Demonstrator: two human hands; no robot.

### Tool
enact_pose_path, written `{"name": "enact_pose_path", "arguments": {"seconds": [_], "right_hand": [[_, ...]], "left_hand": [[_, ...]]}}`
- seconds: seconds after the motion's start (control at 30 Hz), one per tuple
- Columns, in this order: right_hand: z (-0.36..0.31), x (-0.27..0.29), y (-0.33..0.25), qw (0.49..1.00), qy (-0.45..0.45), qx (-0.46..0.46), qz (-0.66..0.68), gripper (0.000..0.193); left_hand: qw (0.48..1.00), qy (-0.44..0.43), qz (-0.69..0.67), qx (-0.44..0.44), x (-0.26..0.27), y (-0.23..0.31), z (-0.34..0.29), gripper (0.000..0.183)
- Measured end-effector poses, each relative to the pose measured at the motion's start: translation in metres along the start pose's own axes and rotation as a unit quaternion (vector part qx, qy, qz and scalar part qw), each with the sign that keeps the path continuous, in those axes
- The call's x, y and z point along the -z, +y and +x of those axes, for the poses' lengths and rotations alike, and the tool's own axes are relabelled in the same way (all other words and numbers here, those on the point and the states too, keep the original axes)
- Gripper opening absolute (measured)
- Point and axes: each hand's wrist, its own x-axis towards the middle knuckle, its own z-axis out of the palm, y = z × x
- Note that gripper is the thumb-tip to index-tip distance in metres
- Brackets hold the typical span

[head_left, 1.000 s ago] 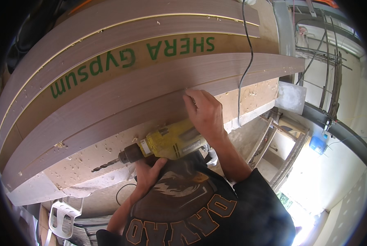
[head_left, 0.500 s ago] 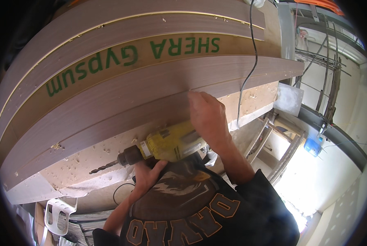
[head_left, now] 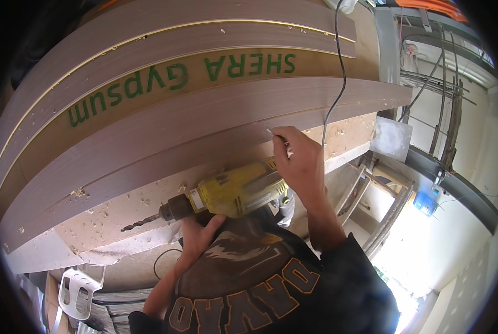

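Observation:
A yellow power drill (head_left: 232,195) lies across the near edge of the work surface, close to my body. Its dark chuck (head_left: 176,208) holds a twisted drill bit (head_left: 140,224) that points left. My left hand (head_left: 199,236) grips the drill from beneath, its fingers partly hidden by the tool body. Above the drill's rear end, my right hand (head_left: 302,158) is closed in a pinch, with a thin pale tip (head_left: 269,131) sticking out; its kind is too small to tell. That tip is over a long brown-mauve plank (head_left: 204,119).
Further planks (head_left: 165,42) lie beyond, around a tan board (head_left: 204,69) with green lettering. A black cable (head_left: 341,67) crosses them at right. Shavings (head_left: 77,193) dot the surface. A white plastic chair (head_left: 79,292) stands lower left; a wooden frame (head_left: 385,214) is at right.
My right hand has moved slightly right and turned, so the thin pale tip now shows. The drill and my left hand stay nearly in place.

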Motion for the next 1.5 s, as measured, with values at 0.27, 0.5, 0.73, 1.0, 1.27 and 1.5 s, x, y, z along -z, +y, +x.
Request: {"name": "enact_pose_path", "arguments": {"seconds": [0.27, 0.5, 0.73, 1.0, 1.27, 1.5], "right_hand": [[0.003, -0.009, 0.024, 0.996, -0.024, -0.014, 0.079, 0.014], [-0.002, -0.012, 0.038, 0.993, -0.042, 0.066, 0.087, 0.013], [-0.009, -0.011, 0.029, 0.967, -0.101, 0.114, 0.206, 0.012], [0.004, -0.021, 0.046, 0.985, 0.058, 0.074, 0.147, 0.009], [0.012, -0.034, 0.052, 0.981, 0.096, 0.130, 0.107, 0.012], [0.013, -0.030, 0.043, 0.982, 0.093, 0.163, 0.028, 0.012]], "left_hand": [[1.000, -0.009, -0.001, 0.013, 0.001, -0.004, -0.002, 0.063], [1.000, -0.010, -0.013, 0.001, -0.001, 0.004, -0.001, 0.061], [1.000, 0.003, -0.015, -0.003, -0.005, 0.011, -0.002, 0.053], [0.999, 0.018, 0.008, -0.028, -0.006, 0.012, -0.002, 0.052], [0.998, 0.040, -0.002, -0.041, -0.010, 0.011, -0.003, 0.058], [0.999, 0.022, 0.005, -0.025, -0.005, 0.009, -0.002, 0.060]]}}
